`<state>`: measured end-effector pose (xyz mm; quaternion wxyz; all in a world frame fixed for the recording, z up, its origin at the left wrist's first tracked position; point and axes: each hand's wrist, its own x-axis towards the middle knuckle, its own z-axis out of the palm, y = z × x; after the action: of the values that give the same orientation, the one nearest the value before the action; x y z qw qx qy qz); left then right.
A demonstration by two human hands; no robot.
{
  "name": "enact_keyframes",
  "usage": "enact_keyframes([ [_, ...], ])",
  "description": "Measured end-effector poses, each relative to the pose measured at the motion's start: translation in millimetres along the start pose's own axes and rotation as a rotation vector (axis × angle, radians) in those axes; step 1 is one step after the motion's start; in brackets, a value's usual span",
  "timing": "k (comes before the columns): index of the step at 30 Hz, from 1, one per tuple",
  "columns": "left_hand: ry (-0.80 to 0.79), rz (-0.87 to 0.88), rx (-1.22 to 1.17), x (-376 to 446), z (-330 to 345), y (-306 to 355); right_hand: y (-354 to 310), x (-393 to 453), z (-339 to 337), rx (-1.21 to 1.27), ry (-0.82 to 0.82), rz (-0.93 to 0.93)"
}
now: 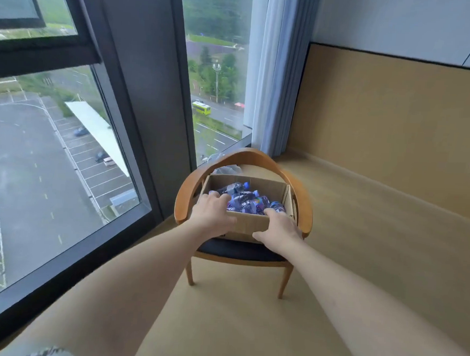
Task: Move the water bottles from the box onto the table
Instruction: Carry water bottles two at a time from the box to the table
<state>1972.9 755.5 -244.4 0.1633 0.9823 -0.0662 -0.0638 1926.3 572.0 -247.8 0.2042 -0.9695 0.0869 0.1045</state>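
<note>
An open cardboard box (250, 225) stands on the dark seat of a wooden armchair (247, 154). Several water bottles (243, 199) with blue caps and blue-purple labels lie jumbled inside it. My left hand (212, 212) grips the near wall at its left corner, with the fingers over the rim inside the box and the thumb on the outer face. My right hand (280, 227) grips the same wall at its right corner, also with fingers over the rim and thumb outside. No table is in view.
The chair faces away from me, close to a floor-to-ceiling window (64, 167) on the left and a curtain (278, 84) behind. Crumpled clear plastic (226, 167) lies behind the box. Tan floor stretches to the right, up to a wood-panelled wall (396, 132).
</note>
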Motion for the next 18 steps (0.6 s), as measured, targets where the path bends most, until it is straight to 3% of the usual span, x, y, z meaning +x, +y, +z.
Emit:
enact_keyframes([
  [7, -0.204, -0.053, 0.079, 63.7, 48.0, -30.1, 6.0, 85.2, 29.1, 0.002, -0.186, 0.107],
  [18, -0.252, -0.137, 0.121, 256.2, 58.7, -49.7, 3.6, 304.5, 20.8, 0.058, -0.282, 0.047],
])
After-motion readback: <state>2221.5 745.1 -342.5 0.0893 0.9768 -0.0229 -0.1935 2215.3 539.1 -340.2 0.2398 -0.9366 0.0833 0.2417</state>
